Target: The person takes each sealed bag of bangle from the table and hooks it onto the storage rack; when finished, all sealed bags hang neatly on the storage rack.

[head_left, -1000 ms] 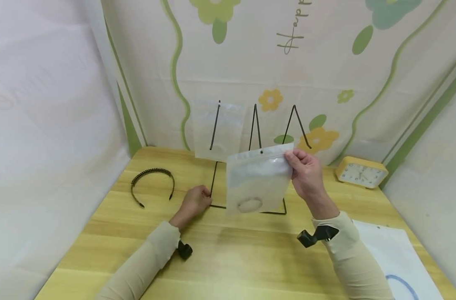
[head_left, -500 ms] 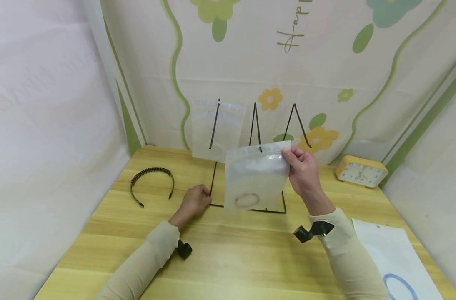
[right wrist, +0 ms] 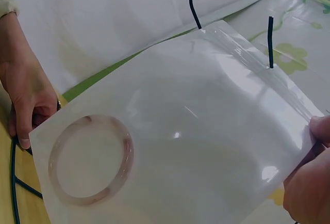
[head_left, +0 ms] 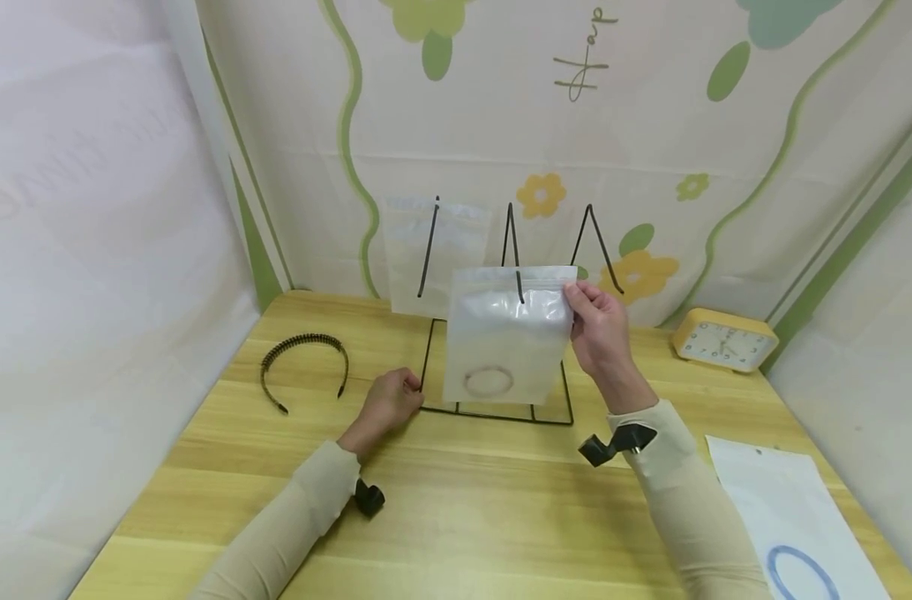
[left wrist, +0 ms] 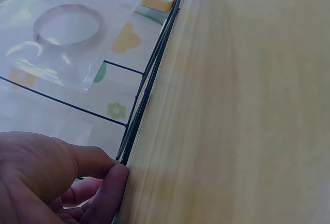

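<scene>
My right hand (head_left: 604, 329) pinches the upper right edge of a translucent zip bag (head_left: 493, 333), with a pinkish bangle-like ring (right wrist: 129, 149) showing through its lower part. The middle arm of a black wire display rack (head_left: 518, 250) passes through the bag's top strip, and its tip juts out in front. Down on the table, my left hand (head_left: 388, 404) pinches the front left corner of the rack's base, as the left wrist view also shows. A second zip bag (head_left: 405, 262) hangs on the rack's left arm. The right arm of the rack bears nothing.
A dark headband (head_left: 306, 338) lies on the wooden table (head_left: 456, 517) to the left. On the right, a yellow clock (head_left: 724, 340) stands near the back, and another bag with a blue ring (head_left: 801, 567) lies in front. A printed curtain (head_left: 651, 150) hangs close behind the rack.
My right hand has pushed the bag back and slightly up, so the middle arm now goes through its top strip. My left hand has stayed on the rack's corner.
</scene>
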Demonstrator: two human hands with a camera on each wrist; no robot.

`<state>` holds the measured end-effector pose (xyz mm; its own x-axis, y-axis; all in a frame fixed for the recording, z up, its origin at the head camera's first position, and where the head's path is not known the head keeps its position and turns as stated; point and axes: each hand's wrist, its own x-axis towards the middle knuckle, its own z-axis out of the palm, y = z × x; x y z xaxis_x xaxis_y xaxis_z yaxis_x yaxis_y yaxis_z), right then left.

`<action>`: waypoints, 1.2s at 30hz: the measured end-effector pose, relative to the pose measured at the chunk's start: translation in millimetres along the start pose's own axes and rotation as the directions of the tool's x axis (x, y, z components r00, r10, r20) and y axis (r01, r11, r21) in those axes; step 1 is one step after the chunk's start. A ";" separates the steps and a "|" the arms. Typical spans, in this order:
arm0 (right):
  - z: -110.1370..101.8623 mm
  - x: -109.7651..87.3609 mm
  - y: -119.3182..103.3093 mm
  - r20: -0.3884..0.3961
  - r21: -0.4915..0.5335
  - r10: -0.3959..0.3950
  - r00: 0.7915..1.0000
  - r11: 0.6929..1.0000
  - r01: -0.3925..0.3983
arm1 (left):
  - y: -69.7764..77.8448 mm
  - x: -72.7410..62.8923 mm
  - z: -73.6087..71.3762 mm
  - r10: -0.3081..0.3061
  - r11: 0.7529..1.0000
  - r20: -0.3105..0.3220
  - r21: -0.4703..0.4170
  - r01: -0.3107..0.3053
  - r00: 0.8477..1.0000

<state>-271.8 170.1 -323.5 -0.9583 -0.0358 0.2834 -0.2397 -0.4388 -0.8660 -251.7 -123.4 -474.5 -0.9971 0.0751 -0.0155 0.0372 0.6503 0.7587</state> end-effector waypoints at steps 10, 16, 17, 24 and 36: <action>-2.3 20.6 3.8 0.002 0.035 0.004 1.000 0.999 -0.004 | 0.2 -1.5 0.3 -0.004 1.000 0.000 -0.001 0.004 1.000; -4.3 32.1 7.7 -0.008 0.027 0.005 1.000 1.000 -0.005 | 0.0 -3.0 2.0 -0.004 1.000 0.007 -0.002 0.004 1.000; -4.0 34.3 7.9 -0.005 0.018 0.001 1.000 1.000 -0.001 | 0.0 -2.7 2.0 -0.001 1.000 0.004 0.001 0.001 1.000; -2.8 49.8 8.8 0.028 -0.029 -0.027 0.999 0.999 0.028 | 2.0 -1.4 -0.4 0.005 1.000 -0.009 0.002 -0.005 1.000; -2.8 74.2 10.5 -0.027 -0.014 0.004 1.000 1.000 -0.004 | 2.1 -1.7 -0.8 -0.007 1.000 -0.005 0.005 0.007 1.000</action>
<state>-345.8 165.3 -312.7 -0.9631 -0.0133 0.2687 -0.2377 -0.4259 -0.8730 -250.0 -122.8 -472.3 -0.9976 0.0669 -0.0172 0.0309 0.6547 0.7553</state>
